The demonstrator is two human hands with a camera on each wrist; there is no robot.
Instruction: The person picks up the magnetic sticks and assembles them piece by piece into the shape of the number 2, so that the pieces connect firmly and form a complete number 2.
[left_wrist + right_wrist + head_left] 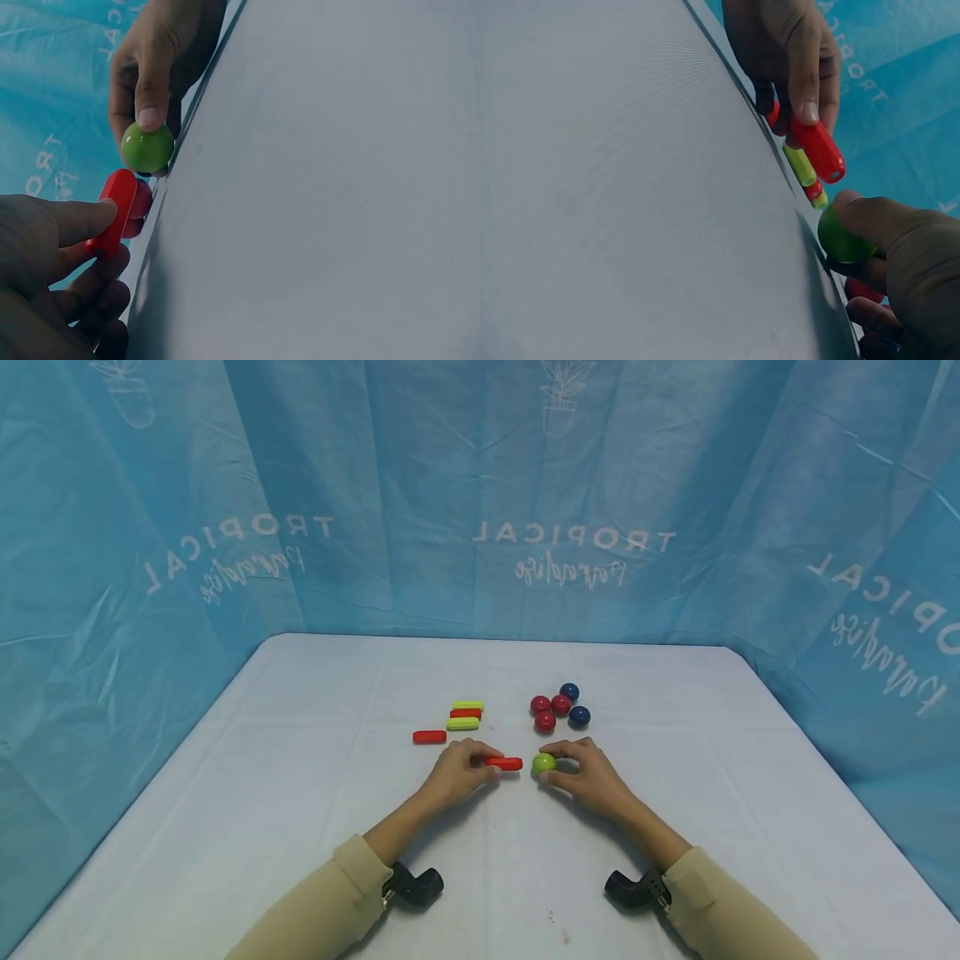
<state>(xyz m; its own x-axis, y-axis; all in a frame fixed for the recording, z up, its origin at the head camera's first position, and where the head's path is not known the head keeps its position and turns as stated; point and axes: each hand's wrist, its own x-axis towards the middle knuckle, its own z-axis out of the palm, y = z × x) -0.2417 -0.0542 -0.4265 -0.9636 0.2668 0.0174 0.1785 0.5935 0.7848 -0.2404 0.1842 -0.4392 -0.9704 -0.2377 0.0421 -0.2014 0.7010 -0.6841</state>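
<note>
Right here, my left hand (pixel 459 775) has its thumb and fingers closed in a pinch on one end of a red stick (pixel 510 764), the free end pointing at my right hand (pixel 590 777). That one has the green ball (pixel 543 765) clasped between thumb and fingers, thumb on the near side. There's a small gap between stick and ball, and I'd guard it: one knock could spin the ball loose. Light, even pressure across its middle should do; the stick wants a level hold so it doesn't twist. Whether either touches the worktop (pixel 322 710), I can't tell. Just outward from my left, a lone red piece (pixel 430 737), then a row of three sticks (pixel 462 724). Beyond my right, three red balls (pixel 545 722) and two blue balls (pixel 579 717), clustered; best to steer my knuckles clear of those.
</note>
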